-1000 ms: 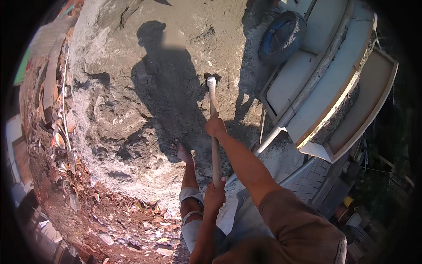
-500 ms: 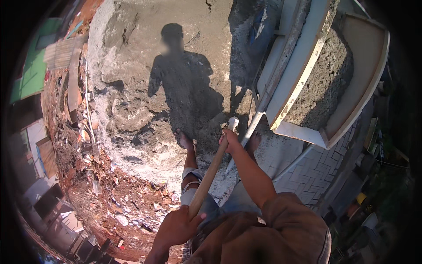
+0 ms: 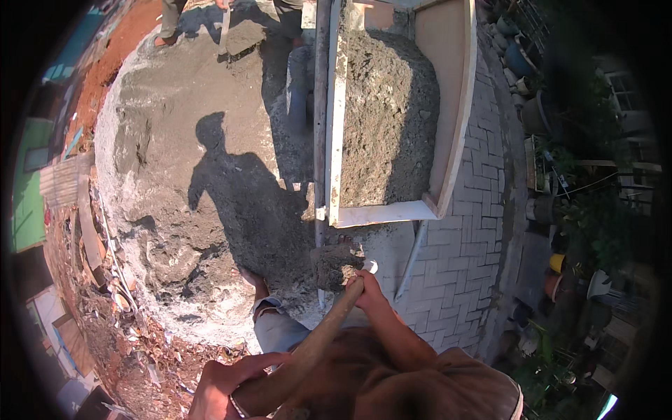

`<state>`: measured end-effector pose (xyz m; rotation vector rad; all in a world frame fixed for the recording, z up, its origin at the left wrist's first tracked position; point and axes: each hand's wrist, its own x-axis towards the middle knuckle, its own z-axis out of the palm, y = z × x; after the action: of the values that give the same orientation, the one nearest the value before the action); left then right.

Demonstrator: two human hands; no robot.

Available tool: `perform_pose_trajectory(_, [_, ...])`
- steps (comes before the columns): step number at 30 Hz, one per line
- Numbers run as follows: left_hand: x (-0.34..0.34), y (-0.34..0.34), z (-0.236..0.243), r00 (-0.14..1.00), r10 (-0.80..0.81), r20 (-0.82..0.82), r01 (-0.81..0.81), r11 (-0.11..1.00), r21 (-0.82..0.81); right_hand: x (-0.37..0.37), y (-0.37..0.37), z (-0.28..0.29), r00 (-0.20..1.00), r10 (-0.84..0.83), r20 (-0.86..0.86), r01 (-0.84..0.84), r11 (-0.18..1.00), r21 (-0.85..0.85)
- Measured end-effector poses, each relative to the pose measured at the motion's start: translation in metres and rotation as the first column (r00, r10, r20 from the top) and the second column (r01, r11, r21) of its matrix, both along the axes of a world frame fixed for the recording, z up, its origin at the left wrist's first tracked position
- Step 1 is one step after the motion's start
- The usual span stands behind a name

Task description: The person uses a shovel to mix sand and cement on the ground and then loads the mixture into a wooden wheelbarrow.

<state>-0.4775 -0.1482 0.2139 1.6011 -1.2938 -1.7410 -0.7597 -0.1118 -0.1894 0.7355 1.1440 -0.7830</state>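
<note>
My right hand (image 3: 367, 288) is closed around the wooden handle of a hoe (image 3: 329, 318), close to its pale metal socket. Farther down the handle, near my body, my left hand (image 3: 227, 381) grips it with the thumb lying along the wood. A clump of wet grey mortar (image 3: 334, 266) sits at the tool's head and hides the blade. Just beyond stands a white-edged wooden trough (image 3: 381, 214) on pole legs, heaped with grey mortar (image 3: 385, 112). The clump is below the trough's near left corner, over the spread mortar bed (image 3: 168, 175).
At the top, a co-worker's legs (image 3: 288, 17) and a hand holding a bladed tool (image 3: 225, 31) are over the mortar. Grey paving (image 3: 462, 245) runs right of the trough, with pots (image 3: 553, 285) and plants beyond. Rubble and litter (image 3: 154, 350) lie at the left.
My view has swung right, bringing the whole trough and a co-worker's legs into sight. The hoe's head now shows a clump of mortar, and my left hand has come back nearer my body.
</note>
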Motion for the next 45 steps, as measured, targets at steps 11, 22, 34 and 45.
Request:
perform_pose_trajectory(11, [0.034, -0.033, -0.168, 0.435, 0.892, -0.122, -0.892, 0.407, -0.198, -0.075, -0.134, 0.157, 0.827, -0.335, -0.451, 0.04, 0.836, -0.547])
perform_pose_trajectory(22, [-0.067, 0.049, -0.412, 0.465, 0.876, 0.132, -0.869, 0.422, 0.26, -0.114, -0.12, 0.241, 0.615, -0.364, -0.699, -0.331, 0.686, -0.648])
perform_pose_trajectory(34, [-0.001, 0.182, -0.403, 0.188, 0.847, 0.498, -0.922, 0.327, -0.207, -0.111, -0.041, 0.166, 0.825, 0.169, -0.539, -0.383, 0.869, -0.313])
perform_pose_trajectory(45, [-0.029, 0.283, -0.337, 0.299, 0.69, 0.659, -0.586, 0.678, -0.444, -0.022, -0.077, 0.194, 0.814, 0.359, -0.456, -0.579, 0.551, -0.601])
